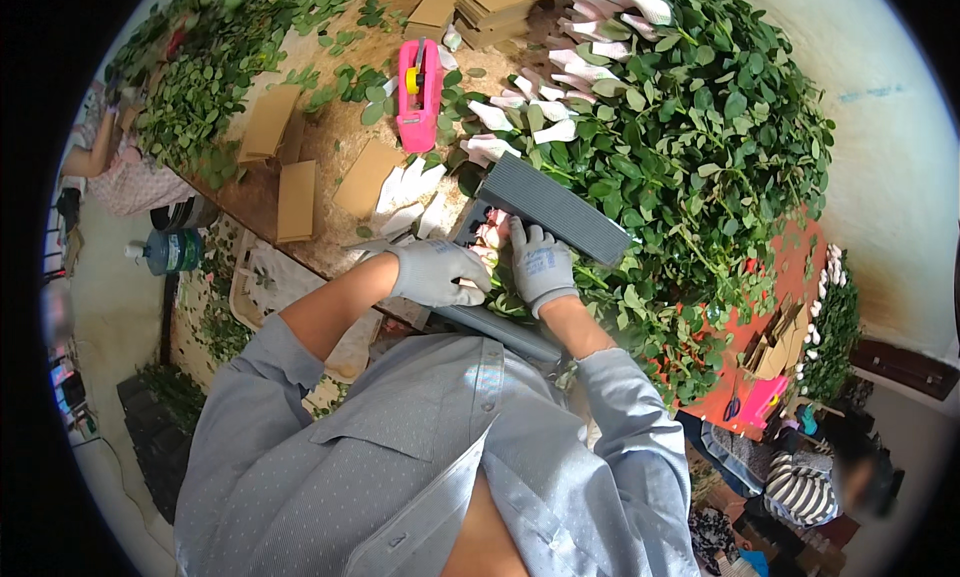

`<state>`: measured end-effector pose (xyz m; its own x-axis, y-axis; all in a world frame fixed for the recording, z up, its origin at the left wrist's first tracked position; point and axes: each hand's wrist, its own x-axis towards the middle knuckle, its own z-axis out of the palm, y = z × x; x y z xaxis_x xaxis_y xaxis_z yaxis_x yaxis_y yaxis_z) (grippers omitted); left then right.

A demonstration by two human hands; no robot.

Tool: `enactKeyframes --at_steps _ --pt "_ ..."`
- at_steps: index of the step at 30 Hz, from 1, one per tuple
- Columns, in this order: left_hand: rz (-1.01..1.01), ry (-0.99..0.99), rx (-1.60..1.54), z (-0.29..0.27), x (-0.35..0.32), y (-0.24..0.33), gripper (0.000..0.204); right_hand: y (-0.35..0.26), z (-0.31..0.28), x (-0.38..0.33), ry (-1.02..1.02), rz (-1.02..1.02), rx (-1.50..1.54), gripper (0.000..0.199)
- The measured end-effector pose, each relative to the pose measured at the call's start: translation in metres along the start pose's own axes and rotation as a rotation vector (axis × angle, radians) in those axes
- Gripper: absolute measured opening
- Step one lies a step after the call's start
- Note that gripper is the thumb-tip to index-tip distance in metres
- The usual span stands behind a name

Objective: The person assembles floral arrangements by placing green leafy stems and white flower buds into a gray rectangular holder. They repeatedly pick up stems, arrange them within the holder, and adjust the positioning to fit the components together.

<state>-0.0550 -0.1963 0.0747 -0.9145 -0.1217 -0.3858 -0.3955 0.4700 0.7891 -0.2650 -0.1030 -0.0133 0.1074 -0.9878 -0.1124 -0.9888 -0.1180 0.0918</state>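
Pale pink roses lie between my gloved hands, in a dark grey trough with a ribbed side wall. My left hand, in a grey glove, curls its fingers at the near left of the blooms; what sits inside the curl is hidden. From the right, my right hand, also gloved, rests with outstretched fingers against the blooms. Green stems and leaves run off to the right under and past it. White paper pieces lie just beyond my left hand.
A pink tape dispenser stands beyond the trough. Cardboard pieces are spread on the table at the left, with stacked cardboard at the back. Leafy roses with white-wrapped heads are heaped at the right. Other people sit at both sides.
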Motion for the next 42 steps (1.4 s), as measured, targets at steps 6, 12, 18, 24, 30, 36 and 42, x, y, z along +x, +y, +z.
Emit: enactKeyframes --at_steps 6,12,18,24,30,36,42 --pt "-0.044 -0.177 0.08 0.011 0.019 -0.013 0.036 -0.001 -0.021 -0.005 0.067 0.001 0.155 0.033" --pt "-0.112 -0.274 0.08 0.007 0.017 -0.013 0.045 -0.003 -0.027 -0.01 -0.205 -0.012 0.45 0.028" --pt "-0.14 -0.31 -0.041 0.008 0.016 -0.033 0.055 -0.005 -0.003 -0.01 -0.242 0.061 0.576 0.032" --pt "-0.08 -0.314 -0.036 0.013 0.016 -0.04 0.055 -0.014 0.005 -0.001 -0.215 0.105 0.595 0.031" --pt "-0.075 -0.336 -0.139 0.012 0.022 -0.045 0.049 -0.011 0.017 -0.004 -0.206 0.114 0.633 0.034" --pt "0.055 -0.25 -0.364 0.012 0.011 -0.058 0.05 -0.013 -0.019 -0.011 -0.27 0.113 0.62 0.051" --pt "-0.274 0.073 -0.753 -0.005 -0.03 -0.065 0.044 -0.016 -0.019 -0.011 -0.265 0.139 0.654 0.045"
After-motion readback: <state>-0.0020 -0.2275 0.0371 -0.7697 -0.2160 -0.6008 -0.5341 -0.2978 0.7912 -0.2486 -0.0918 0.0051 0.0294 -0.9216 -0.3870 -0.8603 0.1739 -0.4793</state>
